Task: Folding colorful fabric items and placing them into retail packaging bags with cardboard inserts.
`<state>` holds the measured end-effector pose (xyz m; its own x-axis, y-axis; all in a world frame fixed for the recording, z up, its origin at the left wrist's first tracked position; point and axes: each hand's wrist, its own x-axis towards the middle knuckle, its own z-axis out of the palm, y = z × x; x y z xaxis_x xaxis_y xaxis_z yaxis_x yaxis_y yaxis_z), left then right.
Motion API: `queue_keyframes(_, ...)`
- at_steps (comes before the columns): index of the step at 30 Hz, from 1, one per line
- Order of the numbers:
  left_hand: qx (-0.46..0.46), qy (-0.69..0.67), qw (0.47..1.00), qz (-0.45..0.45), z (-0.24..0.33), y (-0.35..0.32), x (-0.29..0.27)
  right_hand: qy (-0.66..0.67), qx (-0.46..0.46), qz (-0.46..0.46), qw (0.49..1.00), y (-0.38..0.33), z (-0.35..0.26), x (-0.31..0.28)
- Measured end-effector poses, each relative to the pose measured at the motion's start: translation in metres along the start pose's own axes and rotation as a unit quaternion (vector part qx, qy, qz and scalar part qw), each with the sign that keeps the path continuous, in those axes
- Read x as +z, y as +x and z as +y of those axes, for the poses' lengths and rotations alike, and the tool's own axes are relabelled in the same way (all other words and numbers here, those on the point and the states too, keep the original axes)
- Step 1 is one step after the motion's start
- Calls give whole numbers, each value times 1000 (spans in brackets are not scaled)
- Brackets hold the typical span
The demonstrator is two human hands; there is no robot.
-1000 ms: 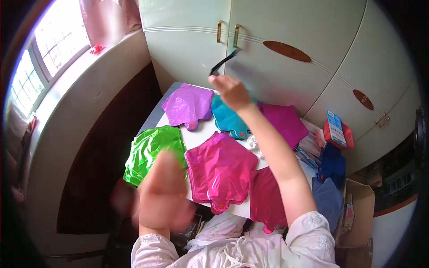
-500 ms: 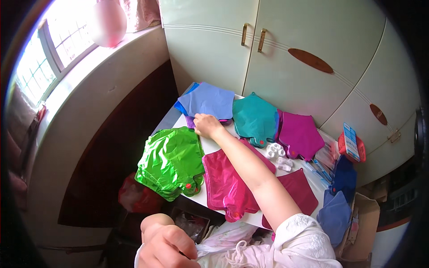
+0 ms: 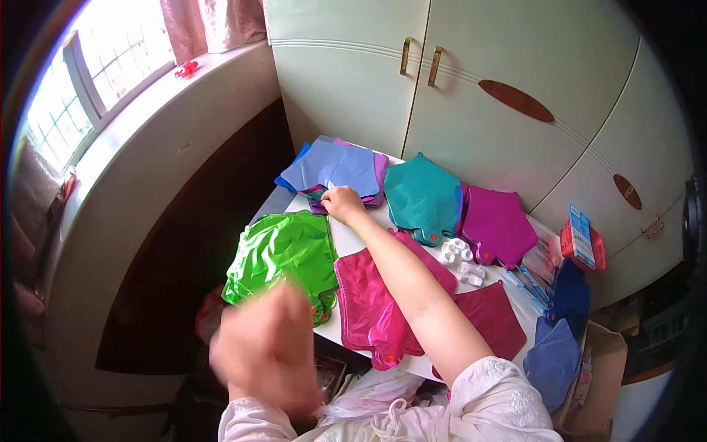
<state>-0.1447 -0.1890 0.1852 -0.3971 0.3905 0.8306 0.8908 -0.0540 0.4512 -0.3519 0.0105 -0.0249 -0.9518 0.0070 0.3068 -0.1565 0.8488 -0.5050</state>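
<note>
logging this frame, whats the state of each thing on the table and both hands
right hand: stretched out, resting on the edge of the blue-purple stack
left hand: raised near the camera, blurred, grip unclear
blue-purple stack: flat, piled at the far corner
green pouch: puffed, shiny, overhanging the table edge
teal pouch: flat
pink pouch: flat, partly under the right forearm
cupboard doors: shut

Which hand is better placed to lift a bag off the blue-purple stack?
Right. The right hand already rests on the stack at the table's far end; the left hand is blurred, raised near the body, clear of it.
</note>
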Motion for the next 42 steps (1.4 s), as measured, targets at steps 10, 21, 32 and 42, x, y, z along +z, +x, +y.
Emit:
queue_keyframes(10, -277, 246, 876, -308, -268, -42, 33, 200, 134, 44, 970, 4, 4, 0)
queue_keyframes(21, -158, 348, 834, -398, -279, -60, 41, 235, 131, 78, 960, 15, 16, 5)
queue_keyframes(32, -217, 243, 904, -276, -284, -55, 37, 179, 133, 78, 972, 10, 11, 3)
queue_keyframes(42, -160, 327, 864, -348, -288, -61, 44, 228, 137, 270, 925, 38, 47, -24)
